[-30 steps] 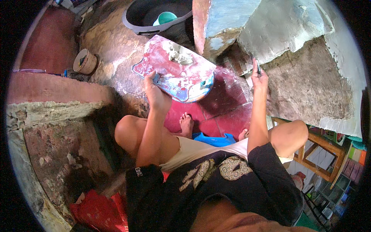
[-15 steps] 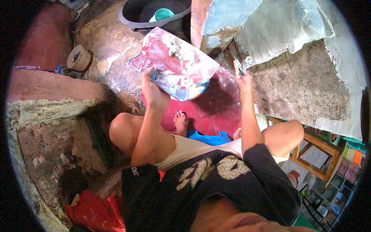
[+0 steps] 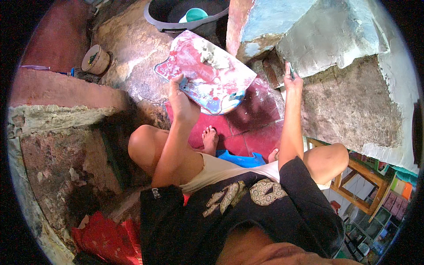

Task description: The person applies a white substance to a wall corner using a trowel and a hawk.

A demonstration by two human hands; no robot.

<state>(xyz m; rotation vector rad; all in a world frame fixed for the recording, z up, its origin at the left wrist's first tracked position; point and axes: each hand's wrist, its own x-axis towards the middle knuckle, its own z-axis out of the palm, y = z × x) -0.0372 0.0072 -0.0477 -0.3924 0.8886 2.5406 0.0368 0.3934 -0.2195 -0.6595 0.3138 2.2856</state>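
My left hand (image 3: 184, 104) grips the near left edge of a flat board (image 3: 190, 55), its thumb on top. The board is smeared with white and red and has a blue rounded near edge. A mound of whitish-grey putty (image 3: 215, 56) lies on its far part. My right hand (image 3: 292, 83) is closed around a thin, dark, narrow tool (image 3: 291, 72), seen almost edge-on, so its blade shape is unclear. That hand is beside the wall, near the lower edge of a smooth grey coat (image 3: 327, 37). Below the coat shows a rough brownish bare patch (image 3: 353, 97).
A black tub (image 3: 155, 23) with a green cup (image 3: 196, 15) stands beyond the board. A small whitish bucket (image 3: 96, 62) is at the far left. Red tiles (image 3: 256, 137) lie under my feet, with a blue stool edge (image 3: 242, 159) between my legs. A wooden frame (image 3: 369, 187) stands right.
My right hand with the thin tool has shifted right and slightly up along the wall edge. The whole view has turned a little; the board stays in my left hand.
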